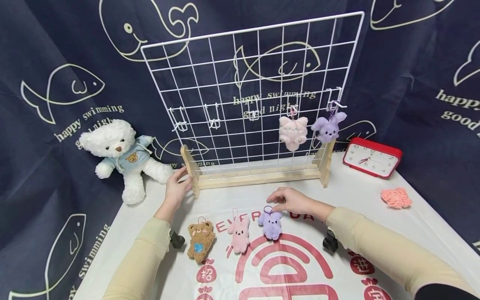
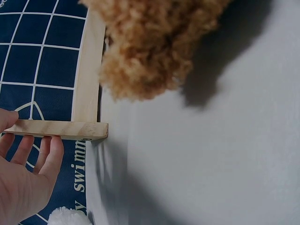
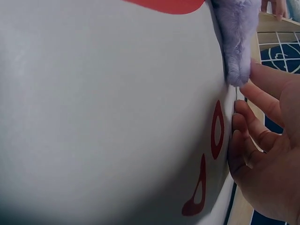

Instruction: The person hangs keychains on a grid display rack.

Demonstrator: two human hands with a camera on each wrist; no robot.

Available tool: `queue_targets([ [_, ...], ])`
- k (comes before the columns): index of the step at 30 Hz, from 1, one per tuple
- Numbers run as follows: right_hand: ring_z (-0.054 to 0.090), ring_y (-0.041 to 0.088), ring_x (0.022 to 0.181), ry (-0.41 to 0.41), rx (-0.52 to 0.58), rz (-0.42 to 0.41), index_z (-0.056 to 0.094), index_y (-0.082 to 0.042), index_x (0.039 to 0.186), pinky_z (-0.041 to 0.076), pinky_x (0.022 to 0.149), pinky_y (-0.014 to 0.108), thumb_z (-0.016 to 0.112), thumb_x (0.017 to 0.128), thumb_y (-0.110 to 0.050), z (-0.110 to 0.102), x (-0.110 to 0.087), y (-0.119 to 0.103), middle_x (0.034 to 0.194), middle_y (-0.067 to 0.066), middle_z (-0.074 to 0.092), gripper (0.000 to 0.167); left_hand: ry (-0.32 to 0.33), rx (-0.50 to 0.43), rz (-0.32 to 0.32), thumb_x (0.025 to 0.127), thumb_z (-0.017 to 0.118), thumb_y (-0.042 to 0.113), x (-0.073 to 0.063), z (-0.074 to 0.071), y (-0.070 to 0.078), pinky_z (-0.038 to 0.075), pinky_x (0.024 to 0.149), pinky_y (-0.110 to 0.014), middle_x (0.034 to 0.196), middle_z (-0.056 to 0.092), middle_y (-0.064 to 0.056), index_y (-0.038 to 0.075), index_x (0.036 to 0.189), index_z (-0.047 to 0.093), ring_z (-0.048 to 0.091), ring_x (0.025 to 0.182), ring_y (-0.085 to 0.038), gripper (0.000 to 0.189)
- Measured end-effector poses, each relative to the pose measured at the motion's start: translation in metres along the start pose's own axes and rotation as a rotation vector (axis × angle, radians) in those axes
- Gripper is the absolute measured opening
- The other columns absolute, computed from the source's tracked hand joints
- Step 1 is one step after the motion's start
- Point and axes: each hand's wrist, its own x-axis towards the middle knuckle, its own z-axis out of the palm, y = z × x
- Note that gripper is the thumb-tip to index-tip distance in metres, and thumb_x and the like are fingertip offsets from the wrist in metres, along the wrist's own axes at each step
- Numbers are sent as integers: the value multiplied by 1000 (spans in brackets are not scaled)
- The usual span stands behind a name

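My left hand [image 1: 178, 189] grips the left wooden upright [image 2: 61, 129] of the grid stand, thumb on one face and fingertips on the other. On the table, my right hand [image 1: 292, 201] is at the head of a purple plush keychain [image 1: 271, 226], thumb by its ear and purple ring, the other fingers loosely bent. Left of it lie a pink plush keychain [image 1: 239, 235] and a brown bear keychain [image 1: 201, 241], each with a loop at its top. On the white wire grid [image 1: 245, 85] hang a pale pink plush [image 1: 293, 132] and another purple plush [image 1: 330, 127].
Several white hooks, among them a left one [image 1: 213, 123], line the grid. A white teddy bear [image 1: 127, 156] in a blue top sits left of the stand. At the right are a red clock [image 1: 372, 158] and a coral fuzzy item [image 1: 396, 198].
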Motion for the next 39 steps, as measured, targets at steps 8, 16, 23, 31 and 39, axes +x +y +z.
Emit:
queue_targets([
  [8, 56, 20, 85, -16, -33, -30, 76, -3, 113, 52, 77, 30, 82, 86, -12, 3, 5, -1, 91, 4, 61, 29, 8, -6, 0, 99, 64, 2, 0, 0, 0, 59, 78, -17, 144, 54, -23, 2, 150, 49, 63, 102, -18, 53],
  [16, 55, 18, 85, -63, -63, -43, 77, -8, 111, 50, 75, 27, 82, 86, -11, 2, 9, -3, 92, 2, 62, 25, 1, -8, 16, 99, 64, 3, -2, 0, -1, 59, 80, -18, 143, 54, -23, 2, 150, 49, 61, 109, -27, 53],
  [23, 54, 17, 84, -65, -74, -25, 76, -12, 102, 49, 74, 27, 84, 84, -9, 3, 12, -6, 91, 1, 60, 19, 11, -31, 41, 96, 67, 3, -2, 0, -1, 60, 78, -20, 140, 57, -22, 3, 147, 53, 64, 105, -24, 53],
  [31, 55, 14, 81, -62, -52, 10, 69, -11, 93, 48, 71, 25, 85, 81, -4, 3, 15, -7, 88, -1, 64, 21, 2, -8, -9, 99, 64, 1, 0, 0, 0, 59, 79, -17, 144, 54, -21, 4, 150, 49, 62, 106, -23, 54],
  [39, 60, 7, 73, -34, 48, -5, 70, -7, 86, 55, 69, 24, 76, 85, 5, 3, 12, -5, 76, -7, 66, 14, 5, -18, -6, 99, 65, 2, -3, 1, 4, 59, 79, -18, 145, 53, -22, 2, 150, 49, 60, 112, -29, 54],
])
